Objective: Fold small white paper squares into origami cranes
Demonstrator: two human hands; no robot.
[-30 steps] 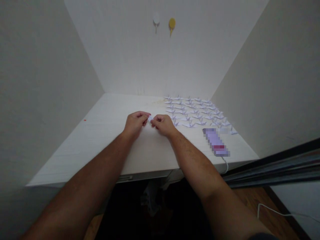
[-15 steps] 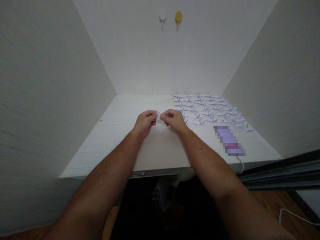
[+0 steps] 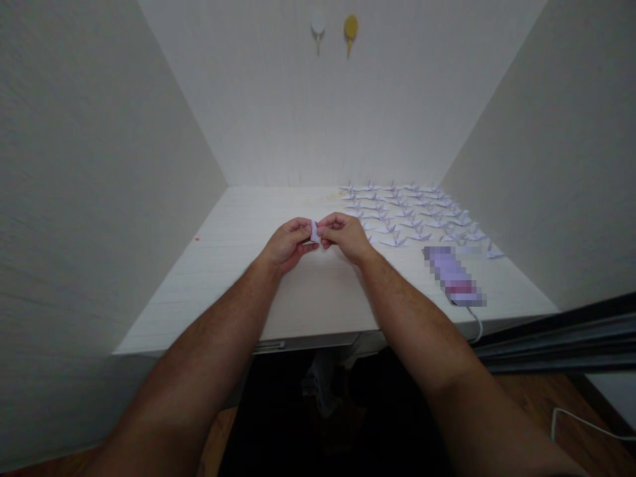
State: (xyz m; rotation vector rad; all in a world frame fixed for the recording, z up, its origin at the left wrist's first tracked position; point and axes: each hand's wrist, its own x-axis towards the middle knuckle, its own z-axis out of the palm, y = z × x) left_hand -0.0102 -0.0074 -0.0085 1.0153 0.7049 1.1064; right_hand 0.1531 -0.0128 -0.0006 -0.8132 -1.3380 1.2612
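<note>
A small folded piece of white paper point(image 3: 315, 231) is held up over the middle of the desk, between my two hands. My left hand point(image 3: 289, 244) pinches its left side with thumb and fingers, the lower fingers curled beneath. On the other side, my right hand point(image 3: 342, 235) pinches the paper's right edge between thumb and forefinger. The fingertips hide part of the paper, so its exact folds cannot be made out. Beyond my right hand, several folded paper cranes point(image 3: 396, 242) stand in rows on the desk.
On the white desk point(image 3: 199, 285), a phone point(image 3: 453, 275), blurred out, lies to the right with a white cable point(image 3: 477, 326) over the front edge. Walls enclose the desk on three sides. A white hook point(image 3: 318, 23) and a yellow hook point(image 3: 350, 28) are on the back wall.
My right fingers have shifted slightly up along the paper and closer to my left hand. My left lower fingers have extended a little under it. The view has moved slightly.
</note>
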